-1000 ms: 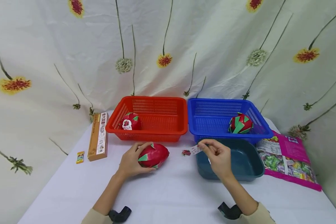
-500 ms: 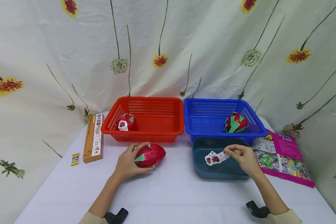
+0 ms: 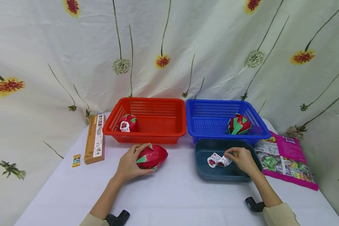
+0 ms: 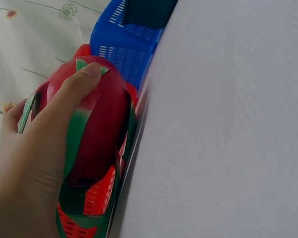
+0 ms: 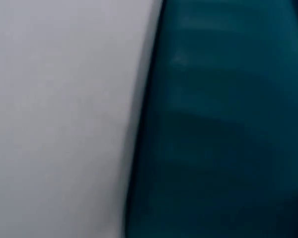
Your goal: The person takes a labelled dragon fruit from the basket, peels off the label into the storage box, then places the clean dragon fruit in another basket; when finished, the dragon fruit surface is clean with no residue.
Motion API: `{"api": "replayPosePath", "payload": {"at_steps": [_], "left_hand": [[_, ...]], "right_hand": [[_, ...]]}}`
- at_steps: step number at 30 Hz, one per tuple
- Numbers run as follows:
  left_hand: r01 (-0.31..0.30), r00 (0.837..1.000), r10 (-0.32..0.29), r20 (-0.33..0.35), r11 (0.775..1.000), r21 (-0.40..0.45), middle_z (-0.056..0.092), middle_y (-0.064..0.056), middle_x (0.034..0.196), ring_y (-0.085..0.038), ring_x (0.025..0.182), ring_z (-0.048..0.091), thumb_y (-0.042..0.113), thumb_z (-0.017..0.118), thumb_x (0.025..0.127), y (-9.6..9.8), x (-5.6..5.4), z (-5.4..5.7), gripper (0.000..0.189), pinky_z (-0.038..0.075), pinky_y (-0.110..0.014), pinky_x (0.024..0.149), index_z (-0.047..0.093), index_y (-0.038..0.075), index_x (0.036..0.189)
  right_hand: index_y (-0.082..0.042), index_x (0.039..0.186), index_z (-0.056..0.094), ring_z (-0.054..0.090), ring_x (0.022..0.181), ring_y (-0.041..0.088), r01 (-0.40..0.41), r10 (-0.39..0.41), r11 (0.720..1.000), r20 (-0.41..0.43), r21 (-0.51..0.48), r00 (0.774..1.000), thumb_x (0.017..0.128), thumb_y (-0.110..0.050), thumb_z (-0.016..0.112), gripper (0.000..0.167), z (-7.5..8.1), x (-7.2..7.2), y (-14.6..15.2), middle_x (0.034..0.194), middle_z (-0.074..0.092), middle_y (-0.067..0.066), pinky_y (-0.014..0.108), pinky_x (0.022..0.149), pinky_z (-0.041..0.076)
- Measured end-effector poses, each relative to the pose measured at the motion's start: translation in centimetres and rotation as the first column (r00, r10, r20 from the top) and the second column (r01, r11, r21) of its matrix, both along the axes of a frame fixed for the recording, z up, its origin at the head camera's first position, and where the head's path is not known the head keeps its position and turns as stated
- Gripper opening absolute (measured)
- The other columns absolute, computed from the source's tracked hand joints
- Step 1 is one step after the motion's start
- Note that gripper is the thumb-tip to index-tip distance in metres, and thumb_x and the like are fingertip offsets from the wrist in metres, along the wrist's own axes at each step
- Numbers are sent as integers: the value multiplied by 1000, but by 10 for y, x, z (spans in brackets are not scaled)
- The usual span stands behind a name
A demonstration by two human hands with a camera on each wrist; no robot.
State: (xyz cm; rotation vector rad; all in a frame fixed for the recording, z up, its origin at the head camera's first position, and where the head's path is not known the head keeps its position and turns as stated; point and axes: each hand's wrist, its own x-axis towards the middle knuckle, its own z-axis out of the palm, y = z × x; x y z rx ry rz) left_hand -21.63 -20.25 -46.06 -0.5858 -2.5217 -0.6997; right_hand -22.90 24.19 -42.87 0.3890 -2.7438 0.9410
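My left hand (image 3: 132,162) grips a red dragon fruit (image 3: 154,157) with green scales on the white table, fingers over its far side and thumb along the near side. In the left wrist view the thumb lies across the fruit (image 4: 102,134). My right hand (image 3: 241,159) reaches into a dark teal bin (image 3: 201,176) and pinches a white paper label (image 3: 223,161) with a small fruit picture, which looks bent. A second label (image 3: 212,160) lies beside it, partly overlapped. The right wrist view shows only the bin's wall (image 5: 213,99) and table, with the hand out of sight.
A red basket (image 3: 147,133) holds one dragon fruit (image 3: 129,123) bearing a white label. In the blue basket (image 3: 209,125) sits another dragon fruit (image 3: 239,124). A pasta box (image 3: 95,138) and a small yellow packet (image 3: 76,160) lie left; a pink candy bag (image 3: 288,160) lies right.
My right hand has carried the label from above the table left of the bin rightward, then down into the bin beside the other label. My left hand has stayed on the dragon fruit.
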Motion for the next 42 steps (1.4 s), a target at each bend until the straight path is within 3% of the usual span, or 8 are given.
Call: {"api": "replayPosePath", "payload": {"at_steps": [4, 11, 24, 33, 40, 42], "left_hand": [[2, 1000, -2, 4, 1000, -3, 49, 1, 119, -18, 107, 49, 56, 83, 51, 1, 0, 0, 100, 54, -39, 70, 38, 35, 138], [2, 1000, -2, 14, 1000, -2, 49, 1, 120, -18, 108, 48, 55, 83, 51, 2, 0, 2, 100, 54, -39, 70, 37, 37, 138], [7, 1000, -7, 13, 1000, -7, 49, 0, 120, -19, 108, 49, 54, 84, 51, 2, 1, 3, 100, 54, -39, 71, 38, 33, 138], [13, 1000, -12, 23, 1000, -6, 49, -1, 121, -19, 109, 48, 53, 84, 51, 1, 1, 3, 100, 54, -39, 70, 39, 30, 138], [5, 1000, -5, 24, 1000, -2, 49, -1, 120, -19, 109, 49, 52, 84, 51, 2, 1, 4, 100, 54, -40, 71, 38, 33, 138], [4, 1000, -4, 22, 1000, -3, 49, -1, 120, -19, 109, 49, 52, 84, 51, 1, 1, 4, 100, 54, -40, 71, 38, 34, 138]], "right_hand": [[-6, 86, 71, 22, 41, 6, 1, -1, 1000, -26, 12, 1000, 84, -19, 67, 14, 0, -3, 3, 47, 28, -8, 22, 39, 19], [-5, 86, 71, 22, 42, 7, -26, 32, 998, 88, -59, 996, 84, -21, 68, 16, 7, 0, 7, 48, 29, -6, 23, 39, 19], [-6, 88, 73, 26, 44, 8, -62, 54, 995, 103, 83, 993, 79, -14, 72, 12, -2, -8, 9, 49, 31, -6, 22, 40, 21], [-6, 97, 72, 27, 45, 10, -108, 86, 985, 157, 136, 984, 77, -18, 75, 24, -5, -11, 8, 50, 29, -5, 22, 41, 22], [-5, 108, 69, 27, 46, 9, -175, 125, 955, 209, 239, 970, 75, -29, 75, 42, -4, -10, 7, 51, 30, -5, 22, 43, 23], [-4, 113, 66, 33, 49, 9, -188, 127, 940, 221, 285, 967, 75, -33, 75, 48, -3, -8, 6, 52, 38, -5, 22, 45, 30]]}}
